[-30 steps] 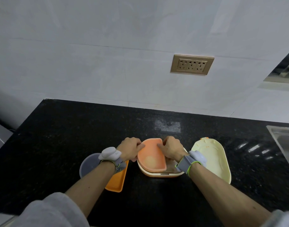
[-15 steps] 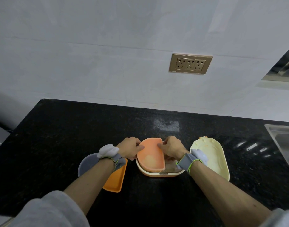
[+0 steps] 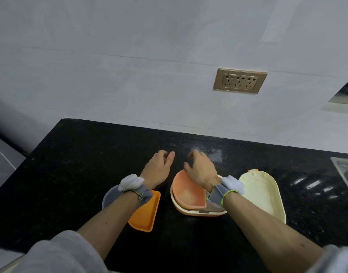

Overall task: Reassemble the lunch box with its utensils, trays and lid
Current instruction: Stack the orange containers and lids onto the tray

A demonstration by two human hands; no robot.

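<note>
The lunch box base (image 3: 198,210) stands on the black table (image 3: 80,164), with an orange tray (image 3: 189,192) sitting inside its left part. Both hands are above the table and hold nothing: the left hand (image 3: 157,170) and the right hand (image 3: 200,170) have loosely curled fingers. The cream lid (image 3: 263,196) lies just right of the base; another orange tray (image 3: 145,211) lies to the left.

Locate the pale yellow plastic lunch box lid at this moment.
In the head view, the pale yellow plastic lid lies flat on the black counter, right of the cream lunch box base holding the salmon tray, just beyond the right forearm.
</note>
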